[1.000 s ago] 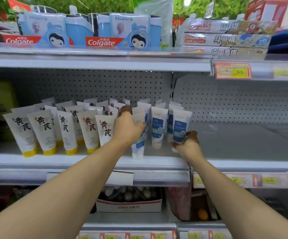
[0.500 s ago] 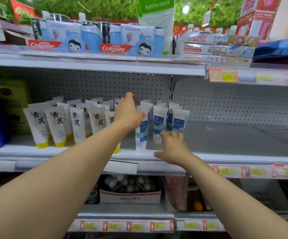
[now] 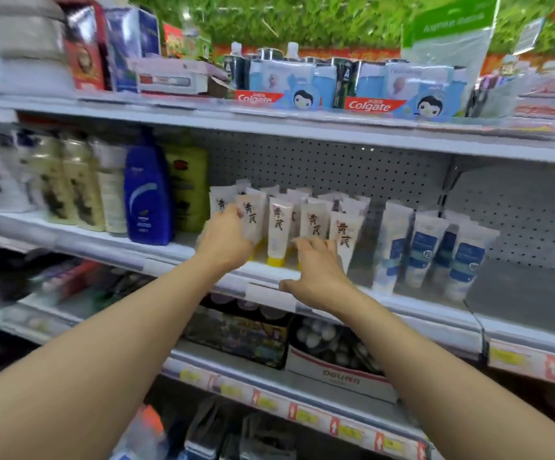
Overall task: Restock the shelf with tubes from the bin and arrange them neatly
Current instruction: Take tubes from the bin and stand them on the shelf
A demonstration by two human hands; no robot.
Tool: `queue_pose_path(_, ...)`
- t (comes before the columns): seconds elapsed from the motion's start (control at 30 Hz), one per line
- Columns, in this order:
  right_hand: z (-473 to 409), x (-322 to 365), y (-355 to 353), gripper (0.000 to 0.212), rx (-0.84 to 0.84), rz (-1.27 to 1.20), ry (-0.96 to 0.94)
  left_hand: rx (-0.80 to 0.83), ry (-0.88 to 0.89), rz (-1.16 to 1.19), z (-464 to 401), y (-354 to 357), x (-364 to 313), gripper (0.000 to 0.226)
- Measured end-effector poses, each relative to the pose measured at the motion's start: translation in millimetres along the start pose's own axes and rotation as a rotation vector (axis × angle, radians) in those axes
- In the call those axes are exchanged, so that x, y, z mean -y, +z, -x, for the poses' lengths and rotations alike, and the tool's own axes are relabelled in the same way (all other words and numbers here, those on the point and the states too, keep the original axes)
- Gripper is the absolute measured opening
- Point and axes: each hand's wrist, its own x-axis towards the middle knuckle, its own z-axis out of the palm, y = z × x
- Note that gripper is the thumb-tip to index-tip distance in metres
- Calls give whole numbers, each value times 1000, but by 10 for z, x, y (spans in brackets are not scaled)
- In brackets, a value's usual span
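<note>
Several bottles (image 3: 146, 197) left of tubes (image 3: 277, 227)

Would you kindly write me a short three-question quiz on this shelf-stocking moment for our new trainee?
1. True or false: the left hand grips a white tube with a yellow cap.
2. Multiple choice: the right hand is at the base of which tubes? A) the blue-labelled tubes B) the yellow-capped tubes C) the Colgate packs
3. Fill in: directly left of the yellow-capped tubes stands a green bottle, and left of that a ____ bottle.

Key: 1 true; 2 B; 3 blue
</note>
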Motion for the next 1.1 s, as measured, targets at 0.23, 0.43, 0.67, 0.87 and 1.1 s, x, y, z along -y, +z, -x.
queue_pose_path(0.23, -109, 1052, 753, 71, 173, -22, -160, 103, -197, -226, 308, -485, 1449, 56)
queue_pose_path(0.43, -78, 1837, 1545, 68, 343, -14, -244, 208, -402, -325, 676, -782, 2595, 49)
queue_pose_path(0.67, 52, 2464, 2499, 75, 520, -8, -269, 370, -582, -359, 1173, -937, 3717, 43)
queue_pose_path(0.87, 239, 2585, 3130, 74, 716, 13, -180, 516, -689, -337, 1570, -761, 4418, 58)
queue_pose_path(1.1, 267, 2450, 3718, 70, 843, 45, -81, 632, -724, -272, 1730, -263, 4852, 60)
